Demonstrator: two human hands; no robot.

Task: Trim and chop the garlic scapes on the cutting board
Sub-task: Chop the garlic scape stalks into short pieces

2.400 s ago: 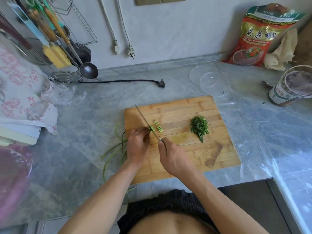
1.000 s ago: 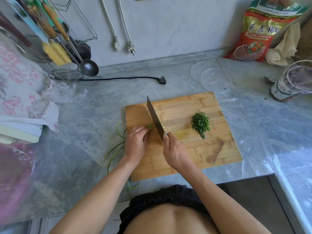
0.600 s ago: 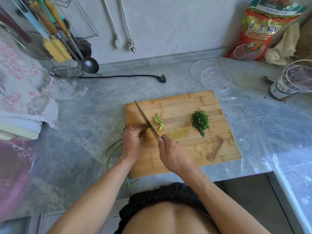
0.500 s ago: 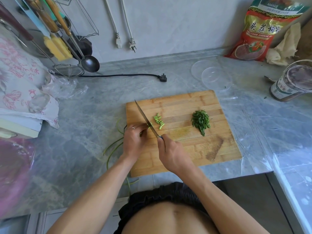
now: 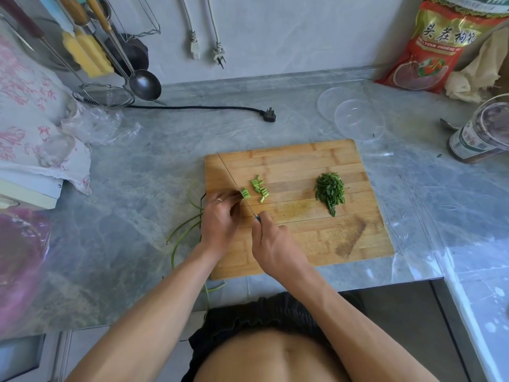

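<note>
Fingertips are what I'd worry about: the left hand (image 5: 219,220) pins the garlic scapes (image 5: 184,230) right up against the knife (image 5: 234,186) blade, so one slip or a stalk rolling could mean a nick. Left fingers (image 5: 234,201) are curled down on the bundle at the cutting board's (image 5: 303,244) left edge, with the stalks trailing off onto the tabletop (image 5: 132,194). Right hand (image 5: 272,245) is clenched around the knife handle, edge down on the wood. Cut pieces (image 5: 257,190) sit just past the blade, and a darker chopped pile (image 5: 330,193) lies further right.
</note>
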